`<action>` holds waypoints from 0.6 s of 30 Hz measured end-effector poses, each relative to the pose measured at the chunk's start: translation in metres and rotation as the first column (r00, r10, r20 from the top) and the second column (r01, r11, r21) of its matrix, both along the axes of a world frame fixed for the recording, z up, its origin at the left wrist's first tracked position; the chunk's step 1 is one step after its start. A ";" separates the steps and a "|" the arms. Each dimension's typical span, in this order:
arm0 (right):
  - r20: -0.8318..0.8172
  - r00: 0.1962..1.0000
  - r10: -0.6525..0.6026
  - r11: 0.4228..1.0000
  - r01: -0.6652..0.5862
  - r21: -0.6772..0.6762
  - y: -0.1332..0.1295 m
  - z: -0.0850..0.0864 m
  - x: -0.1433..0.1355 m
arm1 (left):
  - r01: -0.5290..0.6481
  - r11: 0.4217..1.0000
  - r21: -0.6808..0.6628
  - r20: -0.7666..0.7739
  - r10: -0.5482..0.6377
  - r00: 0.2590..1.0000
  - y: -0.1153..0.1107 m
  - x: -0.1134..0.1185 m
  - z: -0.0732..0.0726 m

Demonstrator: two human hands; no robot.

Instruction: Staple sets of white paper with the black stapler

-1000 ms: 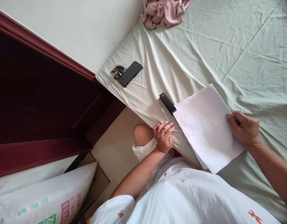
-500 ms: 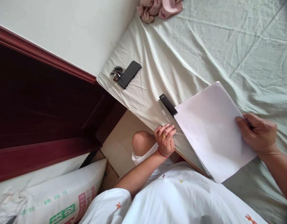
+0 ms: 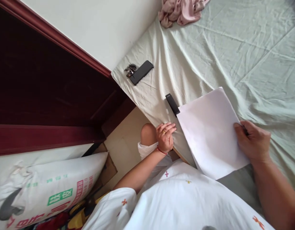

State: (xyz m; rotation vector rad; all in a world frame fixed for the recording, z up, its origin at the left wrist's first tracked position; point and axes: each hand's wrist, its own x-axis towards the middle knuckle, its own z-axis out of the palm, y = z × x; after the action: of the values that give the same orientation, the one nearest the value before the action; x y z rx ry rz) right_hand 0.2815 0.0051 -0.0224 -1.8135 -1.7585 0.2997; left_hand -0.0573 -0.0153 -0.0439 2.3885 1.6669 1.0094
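Note:
My right hand (image 3: 254,140) grips the right edge of white paper sheets (image 3: 209,134), thumb on top and fingers underneath. Something small and dark shows by the thumb; I cannot make it out. The paper lies tilted over the bed's near edge. At its upper left corner is a narrow black object (image 3: 172,104) shaped like a stapler, its lower end touching the paper or very near it. My left hand (image 3: 165,137), with a ring and a red bracelet, rests at the bed's edge just left of the paper. Its fingers are stretched out and hold nothing.
A black phone (image 3: 142,72) and a bunch of keys (image 3: 131,69) lie near the bed's corner. Pink cloth (image 3: 182,12) is crumpled at the back on the pale green sheet (image 3: 233,41). Dark red furniture (image 3: 53,76) and a white printed sack (image 3: 53,185) stand at left.
The camera view has turned slightly, so the bed items sit further right. My right hand and the paper appear a little further left. Both hands keep about the same pose.

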 end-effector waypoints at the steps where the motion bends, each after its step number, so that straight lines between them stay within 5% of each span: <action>1: -0.008 1.000 -0.009 1.000 0.009 -0.004 0.000 0.000 0.000 | -0.005 1.000 -0.015 -0.016 0.005 1.000 0.000 0.000 0.000; 18: 0.053 0.995 -0.084 0.995 0.086 -0.041 0.001 0.000 -0.006 | -0.002 0.998 -0.065 0.015 0.003 1.000 0.001 -0.003 -0.005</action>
State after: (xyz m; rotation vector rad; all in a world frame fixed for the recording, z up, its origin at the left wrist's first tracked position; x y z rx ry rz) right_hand 0.2750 0.0061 -0.0225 -1.9365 -1.7156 0.2611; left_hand -0.0608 -0.0148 -0.0494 2.3326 1.6717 0.9561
